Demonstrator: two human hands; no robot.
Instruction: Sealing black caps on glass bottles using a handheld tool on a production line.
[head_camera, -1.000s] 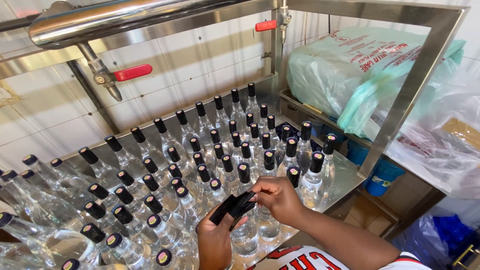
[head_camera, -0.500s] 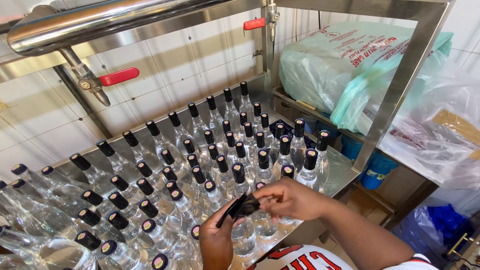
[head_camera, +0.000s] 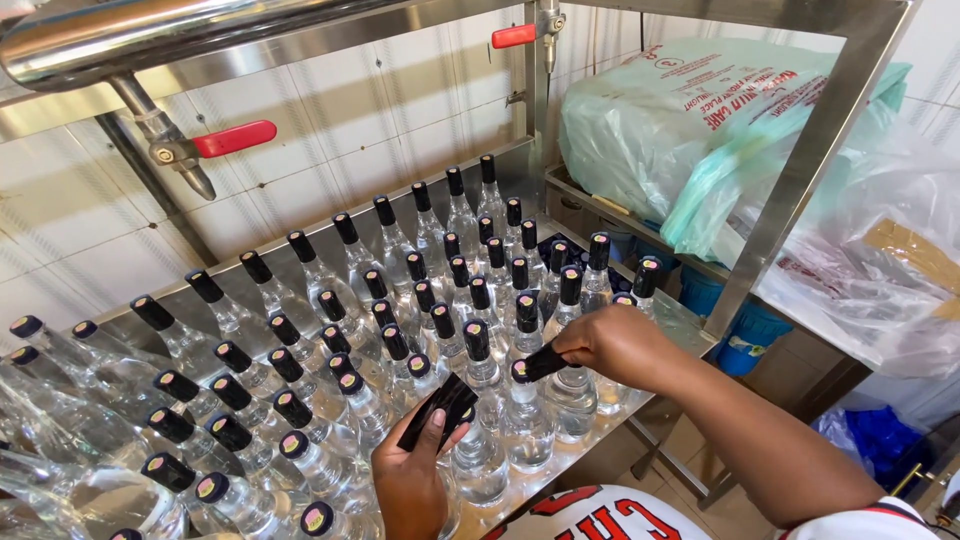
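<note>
Steel is filling most of the frame: a stainless table (head_camera: 600, 440) is running from lower left to centre, a thick pipe (head_camera: 200, 35) is crossing the upper left with a red-handled valve (head_camera: 232, 138) hanging below it, and bulging plastic sacks (head_camera: 700, 130) are sitting on a shelf at upper right. Clear glass bottles (head_camera: 330, 300) are crowding the table in rows, most already wearing black sleeves over their necks, so the sleeving looks largely done. Near the lower centre a few bottles are showing coloured caps without sleeves, among them the bottle (head_camera: 525, 420) being worked on. The right hand (head_camera: 615, 345) is pinching a single black neck sleeve (head_camera: 545, 362) closed between its fingers, lowering it onto that cap. The left hand (head_camera: 410, 475), at the bottom centre, is curling shut around a small stack of flat black sleeves (head_camera: 438, 410).
</note>
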